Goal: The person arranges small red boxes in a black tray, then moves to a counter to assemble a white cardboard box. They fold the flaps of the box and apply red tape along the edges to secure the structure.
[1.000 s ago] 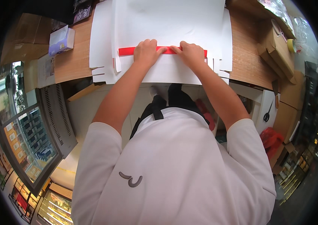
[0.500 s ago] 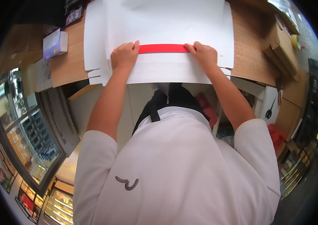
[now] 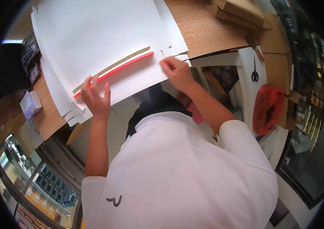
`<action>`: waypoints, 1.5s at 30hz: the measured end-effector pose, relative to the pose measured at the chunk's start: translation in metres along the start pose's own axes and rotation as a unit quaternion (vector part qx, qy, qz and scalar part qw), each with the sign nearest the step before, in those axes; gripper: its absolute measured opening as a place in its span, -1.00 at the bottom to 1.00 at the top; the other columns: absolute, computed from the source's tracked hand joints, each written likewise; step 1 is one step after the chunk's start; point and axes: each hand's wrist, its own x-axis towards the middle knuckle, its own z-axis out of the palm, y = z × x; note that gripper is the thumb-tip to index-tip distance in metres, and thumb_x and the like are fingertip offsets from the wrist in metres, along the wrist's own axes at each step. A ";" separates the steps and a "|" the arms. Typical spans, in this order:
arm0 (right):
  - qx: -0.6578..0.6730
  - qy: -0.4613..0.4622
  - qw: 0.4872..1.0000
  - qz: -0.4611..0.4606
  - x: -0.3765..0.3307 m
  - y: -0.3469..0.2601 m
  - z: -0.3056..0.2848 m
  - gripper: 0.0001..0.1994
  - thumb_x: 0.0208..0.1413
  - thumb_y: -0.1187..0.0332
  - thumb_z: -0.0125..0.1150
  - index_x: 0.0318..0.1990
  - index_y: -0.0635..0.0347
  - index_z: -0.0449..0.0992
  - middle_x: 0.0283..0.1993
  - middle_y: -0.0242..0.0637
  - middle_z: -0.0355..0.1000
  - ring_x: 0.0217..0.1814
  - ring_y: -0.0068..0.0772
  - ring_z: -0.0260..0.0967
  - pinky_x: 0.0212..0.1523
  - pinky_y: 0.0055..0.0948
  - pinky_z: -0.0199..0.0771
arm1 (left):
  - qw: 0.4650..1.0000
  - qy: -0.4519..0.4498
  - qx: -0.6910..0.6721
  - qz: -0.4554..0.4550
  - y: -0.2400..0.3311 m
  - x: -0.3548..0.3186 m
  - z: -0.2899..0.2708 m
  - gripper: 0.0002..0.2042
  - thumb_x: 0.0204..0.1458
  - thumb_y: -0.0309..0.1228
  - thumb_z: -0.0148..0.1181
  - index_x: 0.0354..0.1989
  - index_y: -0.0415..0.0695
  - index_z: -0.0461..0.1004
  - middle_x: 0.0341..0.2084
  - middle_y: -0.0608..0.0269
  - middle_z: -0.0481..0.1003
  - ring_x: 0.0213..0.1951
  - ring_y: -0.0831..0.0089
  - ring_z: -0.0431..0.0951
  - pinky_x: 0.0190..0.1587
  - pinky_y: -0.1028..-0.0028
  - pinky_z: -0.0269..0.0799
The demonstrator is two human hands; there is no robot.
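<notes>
The red strip (image 3: 125, 66) lay along the near side of the white card sheet (image 3: 108, 30) on the wooden table (image 3: 194, 32). The left hand (image 3: 96, 101) spread loosely over its left part, apparently clasping nothing — the right hand (image 3: 178, 74) curled just past the other end, hold unclear. Even pressure along its length probably suited a straight edge.

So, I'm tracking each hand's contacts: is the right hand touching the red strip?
Apart: in the head view, white board shows between the right hand and the right end of the red strip.

Free desk (image 3: 196, 36) lies between white card (image 3: 104, 30) and cartons (image 3: 242, 9).
</notes>
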 end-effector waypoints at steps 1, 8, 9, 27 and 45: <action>0.029 0.056 0.997 0.035 0.007 0.010 -0.008 -0.85 0.13 0.29 0.22 -0.27 0.16 0.57 -0.44 -0.26 0.50 -0.45 -0.44 0.43 -0.36 -0.45 0.44 | 0.999 0.027 0.026 0.031 0.010 0.006 0.003 -0.50 -0.03 -0.35 0.35 0.13 -0.01 0.38 0.01 0.25 0.43 0.01 0.29 0.43 0.11 0.15 0.24; 0.197 0.105 0.970 0.091 0.092 0.065 -0.043 -0.60 0.16 0.24 0.22 0.07 0.30 0.44 -0.02 -0.22 0.49 0.00 -0.42 0.44 0.03 -0.45 0.43 | 0.978 -0.199 0.006 0.061 -0.014 0.029 0.031 -0.53 -0.06 -0.39 0.36 0.08 -0.04 0.41 -0.01 0.27 0.44 0.04 0.31 0.43 0.15 0.23 0.19; 0.206 0.079 0.970 0.105 0.100 0.060 -0.045 -0.56 0.18 0.23 0.19 0.13 0.31 0.38 0.05 -0.20 0.44 0.05 -0.42 0.41 0.06 -0.45 0.42 | 0.981 -0.178 -0.016 0.071 -0.013 0.030 0.027 -0.56 -0.06 -0.41 0.36 0.05 -0.05 0.42 -0.04 0.27 0.45 0.02 0.31 0.44 0.12 0.25 0.21; 0.234 -0.157 0.959 0.003 0.163 -0.058 -0.015 -0.60 0.23 0.09 0.14 0.05 0.20 0.50 -0.13 -0.22 0.54 -0.10 -0.32 0.48 0.00 -0.44 0.42 | 0.975 -0.018 -0.096 0.198 -0.008 -0.028 -0.093 -0.53 -0.12 -0.58 0.36 0.02 -0.11 0.39 -0.13 0.18 0.48 -0.10 0.23 0.48 -0.04 0.23 0.33; 0.555 -0.056 0.820 0.126 -0.019 -0.002 -0.007 -0.68 0.16 0.58 0.09 0.08 0.15 0.39 -0.02 -0.30 0.49 -0.02 -0.39 0.50 -0.02 -0.33 0.58 | 0.980 0.027 0.038 0.192 -0.110 0.027 -0.075 -0.89 -0.05 -0.54 0.22 -0.34 -0.09 0.46 -0.04 0.25 0.43 0.14 0.23 0.40 0.21 0.22 0.25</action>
